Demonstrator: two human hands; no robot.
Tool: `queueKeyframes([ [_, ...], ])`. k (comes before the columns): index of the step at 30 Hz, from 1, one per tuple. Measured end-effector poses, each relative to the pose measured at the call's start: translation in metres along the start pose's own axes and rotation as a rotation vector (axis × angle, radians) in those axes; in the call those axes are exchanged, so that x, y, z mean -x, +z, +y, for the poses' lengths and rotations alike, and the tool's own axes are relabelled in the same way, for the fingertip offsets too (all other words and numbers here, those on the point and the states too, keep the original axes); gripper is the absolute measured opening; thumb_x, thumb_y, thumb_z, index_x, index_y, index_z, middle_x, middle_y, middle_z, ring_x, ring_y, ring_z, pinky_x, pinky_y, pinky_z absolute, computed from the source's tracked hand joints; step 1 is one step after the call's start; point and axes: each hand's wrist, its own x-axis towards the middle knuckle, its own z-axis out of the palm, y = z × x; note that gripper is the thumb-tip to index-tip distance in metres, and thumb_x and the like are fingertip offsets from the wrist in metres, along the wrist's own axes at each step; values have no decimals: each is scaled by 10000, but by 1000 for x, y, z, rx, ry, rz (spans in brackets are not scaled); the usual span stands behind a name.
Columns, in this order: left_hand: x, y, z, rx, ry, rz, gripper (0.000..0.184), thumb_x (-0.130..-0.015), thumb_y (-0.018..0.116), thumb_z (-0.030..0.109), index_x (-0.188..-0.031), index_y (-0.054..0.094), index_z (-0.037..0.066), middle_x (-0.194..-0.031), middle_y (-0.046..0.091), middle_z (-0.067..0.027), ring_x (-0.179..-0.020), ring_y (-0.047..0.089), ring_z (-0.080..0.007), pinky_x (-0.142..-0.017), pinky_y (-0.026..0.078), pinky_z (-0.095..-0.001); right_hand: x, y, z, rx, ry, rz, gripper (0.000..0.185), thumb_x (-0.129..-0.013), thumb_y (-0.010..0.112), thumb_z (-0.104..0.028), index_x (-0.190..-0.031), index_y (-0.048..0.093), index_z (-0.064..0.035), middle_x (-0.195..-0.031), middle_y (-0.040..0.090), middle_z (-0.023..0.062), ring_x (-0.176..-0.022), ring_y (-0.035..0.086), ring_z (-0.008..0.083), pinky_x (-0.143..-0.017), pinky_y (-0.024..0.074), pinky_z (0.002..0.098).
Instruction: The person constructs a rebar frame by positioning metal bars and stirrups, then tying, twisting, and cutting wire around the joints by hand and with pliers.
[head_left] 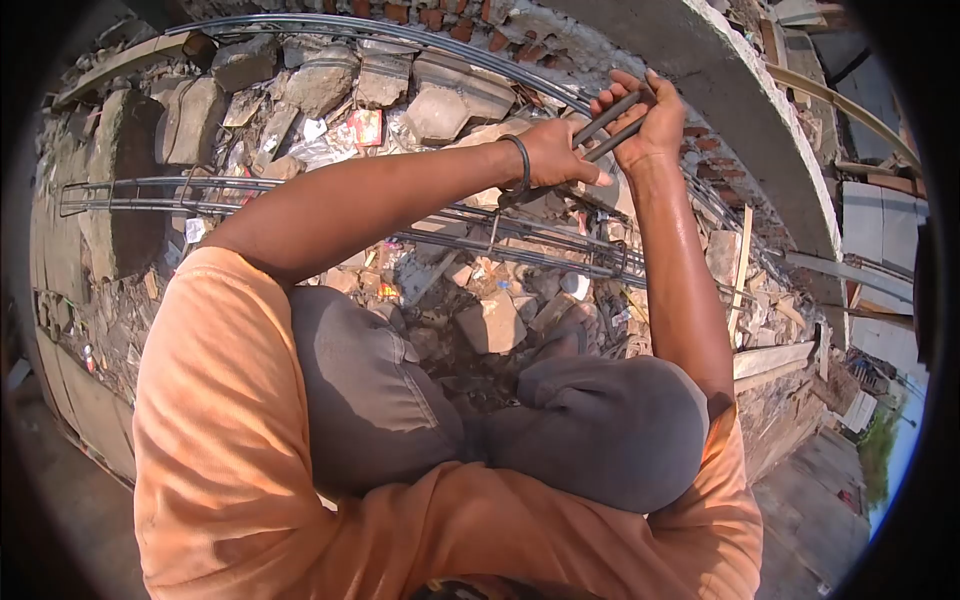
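A dark metal pair of pincers (612, 112) spans my two hands, its two long handles lying side by side with a narrow gap. My left hand (552, 155), with a dark bangle at the wrist, is closed around the handles nearer the head. The head is mostly hidden below that hand, close to the steel bars. My right hand (650, 122), palm turned up, has its fingers curled around the handle ends. Beneath both hands runs a rebar cage (470, 222) of long bars with stirrups. Whether the jaws touch a bar I cannot tell.
Broken concrete and brick rubble (492, 322) covers the ground around my bent knees. More long rebars (400, 32) curve along the back beside a brick wall. A concrete beam (740, 110) slants down on the right. Wooden strips (775, 360) lie near my right elbow.
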Motion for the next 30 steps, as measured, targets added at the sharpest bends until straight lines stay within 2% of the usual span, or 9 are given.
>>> queueKeyframes([
  [4,-21,4,-7,-232,-104,74,496,-653,841,400,-827,638,-18,-730,632,-79,-682,591,-170,-647,469,-324,-6,-15,21,-97,-106,-196,441,-971,412,-270,-1223,349,87,-1157,499,326,-1043,592,447,-874,537,542],
  [8,-31,5,-6,-360,-256,86,523,-645,832,402,-853,654,-44,-781,660,-116,-738,626,-214,-691,491,-344,-37,-21,37,-105,-33,-151,369,-983,392,-186,-1214,339,97,-1183,490,374,-1091,564,488,-876,552,536],
  [14,-30,19,1,-556,-230,359,492,-679,793,375,-855,651,-62,-837,681,-212,-869,680,-312,-807,523,-379,-63,-24,49,-81,8,-124,271,-954,427,-172,-1054,487,73,-857,552,155,-684,588,255,-585,528,372],
  [17,-25,32,2,-598,-164,490,428,-718,764,336,-841,647,-57,-829,681,-216,-860,683,-325,-808,531,-391,-49,-1,39,18,5,80,303,-974,418,-202,-1089,524,57,-796,473,88,-634,481,201,-563,427,353],
  [19,-32,23,-4,-663,-112,466,343,-772,733,280,-817,641,-48,-783,680,-184,-784,692,-303,-752,549,-387,-34,4,34,141,-115,6,305,-964,460,-226,-1103,526,38,-798,487,85,-647,501,197,-568,438,346],
  [22,-16,-5,5,112,-214,140,225,-835,693,194,-780,634,-16,-696,658,-116,-634,676,-234,-631,560,-347,1,13,21,-1,-178,-197,269,-939,515,-239,-1048,544,6,-750,476,63,-661,518,180,-583,468,334],
  [25,-14,-19,1,389,-59,-171,183,-864,676,153,-760,623,12,-627,620,-70,-526,633,-163,-544,542,-301,12,20,5,-179,-15,-458,258,-929,541,-267,-988,550,-16,-707,451,44,-659,508,162,-598,471,334],
  [29,-19,-25,-5,438,-72,-232,233,-819,729,171,-909,616,-12,-784,654,-79,-696,665,-146,-639,551,-300,-19,9,12,-309,89,-780,262,-932,534,-283,-958,548,-22,-702,442,39,-654,476,150,-587,435,338],
  [30,-16,-28,-4,466,-156,-247,343,-770,759,179,-991,597,-29,-891,658,-96,-798,672,-178,-724,538,-302,-20,10,16,-295,77,-616,220,-924,524,-242,-922,533,-23,-693,435,37,-593,438,137,-539,397,321],
])
